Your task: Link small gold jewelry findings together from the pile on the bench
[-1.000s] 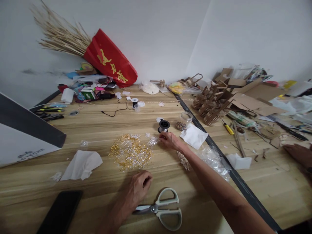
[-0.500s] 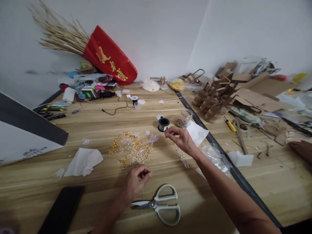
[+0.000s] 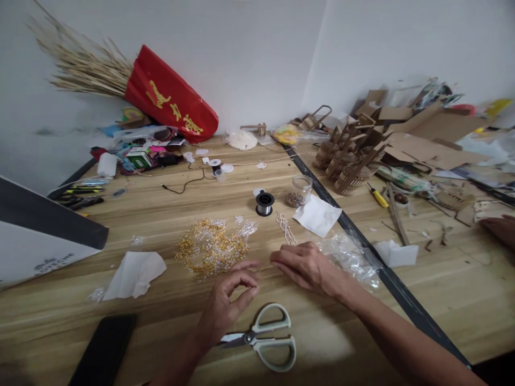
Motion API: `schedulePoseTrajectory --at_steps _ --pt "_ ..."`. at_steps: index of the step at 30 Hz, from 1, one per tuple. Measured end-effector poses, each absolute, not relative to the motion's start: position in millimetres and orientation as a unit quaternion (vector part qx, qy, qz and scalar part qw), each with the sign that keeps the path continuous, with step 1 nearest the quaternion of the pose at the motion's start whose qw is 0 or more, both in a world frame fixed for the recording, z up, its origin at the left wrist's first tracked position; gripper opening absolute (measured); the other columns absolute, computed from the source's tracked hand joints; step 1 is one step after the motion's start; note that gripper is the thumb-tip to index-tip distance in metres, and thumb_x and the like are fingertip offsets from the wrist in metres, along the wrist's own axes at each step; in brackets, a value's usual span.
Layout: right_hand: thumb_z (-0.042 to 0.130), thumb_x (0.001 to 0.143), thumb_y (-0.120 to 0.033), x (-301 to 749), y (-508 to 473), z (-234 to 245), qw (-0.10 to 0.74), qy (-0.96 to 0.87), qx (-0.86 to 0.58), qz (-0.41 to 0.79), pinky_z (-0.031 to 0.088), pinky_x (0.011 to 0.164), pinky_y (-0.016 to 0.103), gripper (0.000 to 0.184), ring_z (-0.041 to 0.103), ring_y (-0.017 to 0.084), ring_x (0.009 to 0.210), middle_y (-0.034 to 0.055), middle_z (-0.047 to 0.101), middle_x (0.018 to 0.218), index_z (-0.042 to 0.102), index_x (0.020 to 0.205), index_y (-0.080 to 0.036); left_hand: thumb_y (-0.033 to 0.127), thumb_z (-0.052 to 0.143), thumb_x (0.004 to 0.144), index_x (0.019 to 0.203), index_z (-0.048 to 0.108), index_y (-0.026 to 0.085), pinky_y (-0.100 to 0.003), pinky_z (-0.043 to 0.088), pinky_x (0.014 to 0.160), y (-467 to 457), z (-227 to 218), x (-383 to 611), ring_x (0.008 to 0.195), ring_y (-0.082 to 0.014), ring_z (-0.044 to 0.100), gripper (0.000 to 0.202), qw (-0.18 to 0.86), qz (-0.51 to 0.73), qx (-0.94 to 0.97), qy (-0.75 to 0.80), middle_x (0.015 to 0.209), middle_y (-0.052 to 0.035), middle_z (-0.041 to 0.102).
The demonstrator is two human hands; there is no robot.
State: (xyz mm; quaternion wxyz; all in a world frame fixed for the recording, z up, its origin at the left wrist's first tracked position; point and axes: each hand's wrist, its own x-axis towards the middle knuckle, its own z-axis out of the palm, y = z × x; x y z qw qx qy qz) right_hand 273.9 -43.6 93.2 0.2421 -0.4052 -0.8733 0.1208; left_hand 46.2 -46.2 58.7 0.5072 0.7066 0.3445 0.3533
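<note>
My left hand (image 3: 229, 303) hovers just above the scissors (image 3: 267, 338), thumb and forefinger pinched into a ring; what they pinch is too fine to see. My right hand (image 3: 306, 265) lies low over the wooden table (image 3: 169, 214), fingers pressed together and pointing left toward the left hand; anything in them is hidden. A heap of gold and silver beads in clear wrap (image 3: 211, 246) sits just beyond both hands. A small spool of wire (image 3: 264, 202) stands farther back, with a short bead chain (image 3: 285, 228) between it and my right hand.
A bead jar (image 3: 300, 190), white paper (image 3: 317, 214) and crumpled plastic (image 3: 350, 254) lie right of the spool. A tissue (image 3: 134, 273) and black phone (image 3: 102, 348) lie left. Cardboard models (image 3: 346, 166) clutter the right table, where another person's hand (image 3: 501, 228) rests. A red bag (image 3: 169, 110) leans at the back.
My right hand has drawn back from the spool toward me and now sits close to the left hand. The left hand has lifted slightly with its pinch opened into a ring.
</note>
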Motion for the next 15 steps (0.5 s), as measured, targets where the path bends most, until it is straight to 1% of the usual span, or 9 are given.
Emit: schedulePoseTrajectory --at_steps 2,4,6,8,9,11,13,15 --pt "0.038 0.096 -0.023 271 -49 84 0.216 -0.882 -0.402 0.119 0.036 0.054 0.022 0.022 0.055 0.01 0.057 0.002 0.061 0.072 0.06 0.094 -0.017 0.02 0.058 0.081 0.076 0.063 0.017 -0.039 0.04 0.099 -50 62 49 0.122 -0.0247 0.049 0.009 0.521 0.352 0.698 0.342 0.102 -0.0117 0.067" --pt "0.04 0.095 -0.023 269 -53 75 0.21 -0.877 -0.41 0.139 0.036 0.054 0.022 0.021 0.056 0.01 0.057 0.0012 0.061 0.069 0.059 0.09 -0.018 0.021 0.058 0.082 0.076 0.063 0.017 -0.039 0.038 0.101 -54 64 53 0.124 -0.0245 0.047 0.009 0.537 0.358 0.679 0.349 0.099 -0.0105 0.069" --pt "0.042 0.095 -0.022 268 -56 69 0.209 -0.87 -0.414 0.169 0.037 0.057 0.021 0.018 0.058 0.011 0.06 0.0016 0.063 0.072 0.059 0.09 -0.018 0.024 0.058 0.081 0.075 0.063 0.017 -0.038 0.043 0.096 -58 63 57 0.116 -0.0243 0.054 0.011 0.572 0.371 0.635 0.365 0.107 -0.0108 0.067" --pt "0.044 0.094 -0.022 267 -58 66 0.213 -0.857 -0.422 0.205 0.039 0.06 0.021 0.017 0.06 0.011 0.064 0.002 0.065 0.076 0.06 0.093 -0.019 0.027 0.06 0.08 0.074 0.062 0.016 -0.036 0.048 0.089 -59 62 60 0.102 -0.0227 0.061 0.013 0.605 0.388 0.585 0.376 0.109 -0.0113 0.067" --pt "0.045 0.094 -0.022 267 -59 66 0.216 -0.85 -0.425 0.224 0.04 0.061 0.02 0.016 0.061 0.011 0.065 0.0021 0.066 0.077 0.061 0.094 -0.019 0.028 0.061 0.079 0.074 0.062 0.016 -0.035 0.049 0.085 -59 61 61 0.095 -0.0214 0.063 0.014 0.619 0.4 0.56 0.377 0.106 -0.0111 0.068" --pt "0.045 0.093 -0.022 266 -60 65 0.222 -0.839 -0.427 0.255 0.041 0.062 0.02 0.016 0.063 0.011 0.067 0.0019 0.067 0.078 0.062 0.095 -0.02 0.029 0.062 0.078 0.074 0.062 0.015 -0.032 0.051 0.078 -59 58 63 0.084 -0.0188 0.064 0.014 0.642 0.428 0.516 0.372 0.093 -0.0087 0.07" --pt "0.045 0.093 -0.021 265 -60 65 0.222 -0.832 -0.428 0.274 0.042 0.061 0.019 0.017 0.063 0.011 0.067 0.0018 0.067 0.078 0.062 0.094 -0.02 0.028 0.064 0.076 0.074 0.063 0.015 -0.029 0.05 0.074 -58 57 64 0.077 -0.0165 0.063 0.013 0.661 0.45 0.478 0.363 0.083 -0.0059 0.07" --pt "0.045 0.093 -0.021 265 -59 63 0.213 -0.831 -0.432 0.279 0.042 0.061 0.02 0.018 0.062 0.011 0.065 0.0015 0.066 0.075 0.063 0.093 -0.019 0.027 0.066 0.075 0.073 0.064 0.015 -0.027 0.049 0.072 -57 57 64 0.075 -0.0148 0.061 0.012 0.674 0.462 0.453 0.358 0.079 -0.0044 0.068"
